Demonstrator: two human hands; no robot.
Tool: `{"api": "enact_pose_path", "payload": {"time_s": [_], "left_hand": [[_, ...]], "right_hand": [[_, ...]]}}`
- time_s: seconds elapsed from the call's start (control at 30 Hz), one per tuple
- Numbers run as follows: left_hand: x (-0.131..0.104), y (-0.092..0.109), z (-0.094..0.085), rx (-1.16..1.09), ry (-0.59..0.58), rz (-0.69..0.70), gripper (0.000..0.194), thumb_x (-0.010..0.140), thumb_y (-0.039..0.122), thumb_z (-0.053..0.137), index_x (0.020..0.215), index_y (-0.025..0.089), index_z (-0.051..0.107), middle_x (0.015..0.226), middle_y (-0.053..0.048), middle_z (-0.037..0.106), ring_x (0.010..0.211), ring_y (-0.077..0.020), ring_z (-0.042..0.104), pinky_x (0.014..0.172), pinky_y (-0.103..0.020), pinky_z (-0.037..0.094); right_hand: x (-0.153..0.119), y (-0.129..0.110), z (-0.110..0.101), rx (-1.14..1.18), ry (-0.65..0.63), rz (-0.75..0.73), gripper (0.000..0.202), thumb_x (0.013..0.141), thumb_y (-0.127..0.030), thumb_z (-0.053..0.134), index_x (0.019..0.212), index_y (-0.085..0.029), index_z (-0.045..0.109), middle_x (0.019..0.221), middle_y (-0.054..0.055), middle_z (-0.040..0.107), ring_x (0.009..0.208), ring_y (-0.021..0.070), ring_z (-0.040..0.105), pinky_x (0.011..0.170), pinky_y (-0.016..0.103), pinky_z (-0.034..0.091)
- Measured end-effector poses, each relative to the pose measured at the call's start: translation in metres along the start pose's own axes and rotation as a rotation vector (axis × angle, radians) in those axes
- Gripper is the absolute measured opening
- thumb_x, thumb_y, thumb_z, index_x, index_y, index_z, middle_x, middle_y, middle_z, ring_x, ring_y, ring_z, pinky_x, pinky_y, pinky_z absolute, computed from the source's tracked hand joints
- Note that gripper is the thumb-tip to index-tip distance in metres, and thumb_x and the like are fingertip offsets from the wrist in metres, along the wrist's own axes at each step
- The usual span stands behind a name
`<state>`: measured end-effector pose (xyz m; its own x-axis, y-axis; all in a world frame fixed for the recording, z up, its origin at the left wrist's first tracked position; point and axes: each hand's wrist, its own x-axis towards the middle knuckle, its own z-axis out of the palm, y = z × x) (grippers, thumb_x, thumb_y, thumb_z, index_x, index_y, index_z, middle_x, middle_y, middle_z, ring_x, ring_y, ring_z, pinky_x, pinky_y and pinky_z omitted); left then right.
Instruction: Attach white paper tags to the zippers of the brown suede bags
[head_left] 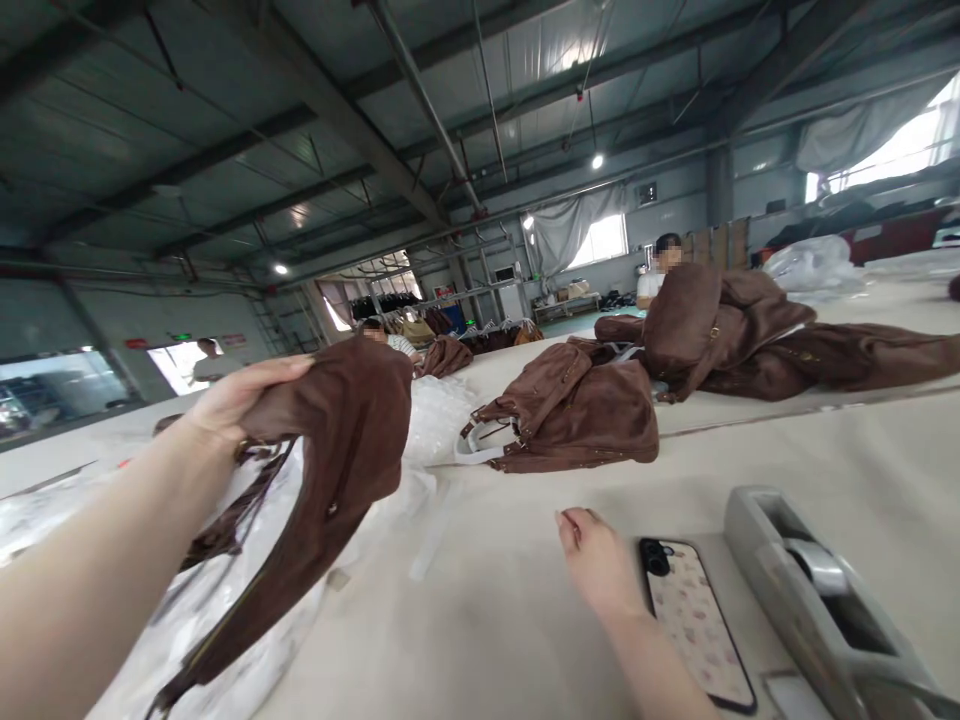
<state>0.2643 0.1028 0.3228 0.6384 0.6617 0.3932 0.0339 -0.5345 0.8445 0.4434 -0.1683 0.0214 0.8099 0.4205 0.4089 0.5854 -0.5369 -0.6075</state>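
My left hand point(244, 400) grips a brown bag point(349, 430) by its upper edge and holds it up at the left, its zipped strap part hanging toward the table. Over the table, just left of a phone in a patterned case point(697, 610), is my right hand point(596, 555); its fingers are curled in, and whatever they hold, if anything, is too small to name. Beyond the hands lies another brown bag point(592, 415) with a pale wrapping on its handle.
A grey tape dispenser point(825, 600) stands at the right front. More brown bags point(750, 335) are heaped at the back right. Clear plastic wrapping point(439, 415) lies behind the held bag. People point(666, 265) are across the table.
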Motion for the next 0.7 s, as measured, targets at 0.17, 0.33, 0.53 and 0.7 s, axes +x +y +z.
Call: {"api": "enact_pose_path", "payload": {"time_s": [0.17,0.33,0.53,0.7], "left_hand": [[-0.053,-0.045,0.093,0.327,-0.501,-0.058,0.062,0.067,0.045,0.067,0.120,0.014,0.058,0.113,-0.011,0.067,0.099,-0.0298,0.064,0.083,-0.039,0.053],[-0.119,-0.097,0.162,0.466,-1.158,0.051,0.056,0.076,0.037,0.060,0.129,0.019,0.053,0.109,-0.009,0.069,0.092,-0.0217,0.067,0.075,-0.029,0.054],[-0.090,-0.070,0.125,0.434,-1.034,0.298,0.039,0.084,0.045,0.050,0.112,0.022,0.065,0.114,-0.005,0.066,0.102,-0.0198,0.061,0.093,-0.029,0.046],[-0.029,-0.126,0.066,0.776,-0.512,-0.087,0.062,0.072,0.062,0.049,0.115,0.019,0.060,0.125,-0.009,0.061,0.113,-0.0251,0.056,0.099,-0.033,0.041]], "right_hand": [[0.003,0.007,0.005,0.111,-0.025,0.049,0.041,0.096,-0.040,0.028,0.080,-0.020,0.061,0.081,0.008,0.068,0.074,0.0196,0.065,0.064,0.028,0.043],[0.005,0.011,0.018,0.592,-0.176,0.260,0.059,0.094,-0.053,0.015,0.094,-0.016,0.062,0.084,0.010,0.071,0.068,0.0182,0.068,0.060,0.028,0.051],[0.006,0.011,0.015,0.496,-0.190,0.296,0.050,0.092,-0.051,0.026,0.092,-0.017,0.062,0.087,0.012,0.071,0.073,0.0206,0.069,0.064,0.030,0.050],[0.000,-0.003,0.001,0.135,-0.113,0.134,0.039,0.093,-0.045,0.034,0.099,-0.019,0.062,0.095,0.012,0.070,0.084,0.0236,0.067,0.071,0.032,0.047]]}}
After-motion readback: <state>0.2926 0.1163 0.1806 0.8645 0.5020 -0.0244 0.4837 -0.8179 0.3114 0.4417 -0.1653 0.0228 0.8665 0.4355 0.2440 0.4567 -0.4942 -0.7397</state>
